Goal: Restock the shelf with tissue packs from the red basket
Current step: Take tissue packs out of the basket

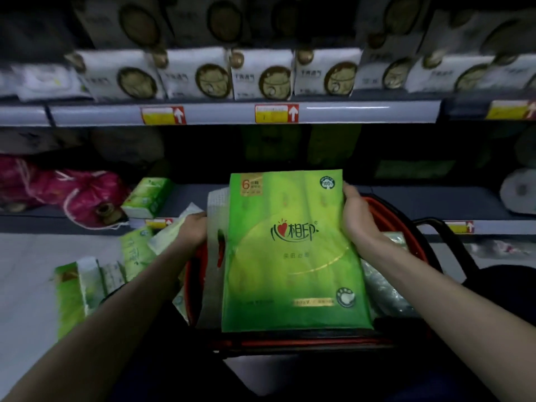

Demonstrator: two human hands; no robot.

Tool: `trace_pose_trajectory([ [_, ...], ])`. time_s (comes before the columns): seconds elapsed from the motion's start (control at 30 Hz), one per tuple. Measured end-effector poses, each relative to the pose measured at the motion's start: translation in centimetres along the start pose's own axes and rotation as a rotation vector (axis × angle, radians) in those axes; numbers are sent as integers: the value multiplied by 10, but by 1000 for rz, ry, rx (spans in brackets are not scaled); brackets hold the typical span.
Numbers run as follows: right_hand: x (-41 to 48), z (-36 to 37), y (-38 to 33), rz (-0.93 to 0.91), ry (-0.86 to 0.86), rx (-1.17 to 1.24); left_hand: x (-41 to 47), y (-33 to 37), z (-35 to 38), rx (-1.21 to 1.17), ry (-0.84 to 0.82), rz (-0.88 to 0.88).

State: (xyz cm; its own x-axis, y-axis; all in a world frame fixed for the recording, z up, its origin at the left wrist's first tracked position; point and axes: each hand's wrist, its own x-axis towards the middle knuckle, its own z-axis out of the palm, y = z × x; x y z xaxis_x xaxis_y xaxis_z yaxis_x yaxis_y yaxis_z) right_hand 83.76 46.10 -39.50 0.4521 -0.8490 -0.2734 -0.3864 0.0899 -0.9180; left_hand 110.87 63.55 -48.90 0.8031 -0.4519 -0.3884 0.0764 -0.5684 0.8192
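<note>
A large green tissue pack (pixel 293 256) is held flat-faced toward me above the red basket (pixel 388 216). My left hand (pixel 193 227) grips its left side by the white handle flap. My right hand (pixel 355 216) grips its right edge, thumb on the front. The basket sits low in front of me, mostly hidden by the pack; clear-wrapped packs (pixel 385 288) show in it at the right. The lower shelf (pixel 406 198) runs just behind the pack.
A small green tissue pack (pixel 148 197) and pink bags (pixel 84 195) lie on the lower shelf at the left. Several green packs (pixel 87 285) lie on the floor at my left. White boxed packs (pixel 261 74) fill the upper shelf. Paper rolls (pixel 519 190) stand at the right.
</note>
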Motion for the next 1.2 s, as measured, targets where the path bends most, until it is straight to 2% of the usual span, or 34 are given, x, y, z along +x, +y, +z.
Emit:
trace_pose_trajectory([
  [0.17,1,-6,6,-17,-20,4,-54,45,-7,-79,44,-11],
  [0.27,7,-7,9,-15,-15,19,-90,63,2,-134,74,77],
  [0.37,13,-5,15,-18,-15,-4,-92,58,24,-252,-17,107],
  [0.43,-5,-5,8,-5,-40,-42,-119,66,38,-168,-62,133],
  [0.63,-22,0,-4,-44,-127,-89,-147,71,55,99,188,315],
  [0.83,-18,-2,10,-106,-150,-70,-138,64,60,143,263,313],
  [0.93,-12,-7,12,-119,-221,-9,-139,61,52,-39,151,291],
  [1.03,-7,-10,7,-137,-300,29,-141,59,37,-280,-47,183],
  [1.1,-8,-7,3,-155,-350,51,-143,61,25,-330,-171,146],
  [1.2,-11,-2,-2,-201,-367,98,-152,65,13,-418,-301,189],
])
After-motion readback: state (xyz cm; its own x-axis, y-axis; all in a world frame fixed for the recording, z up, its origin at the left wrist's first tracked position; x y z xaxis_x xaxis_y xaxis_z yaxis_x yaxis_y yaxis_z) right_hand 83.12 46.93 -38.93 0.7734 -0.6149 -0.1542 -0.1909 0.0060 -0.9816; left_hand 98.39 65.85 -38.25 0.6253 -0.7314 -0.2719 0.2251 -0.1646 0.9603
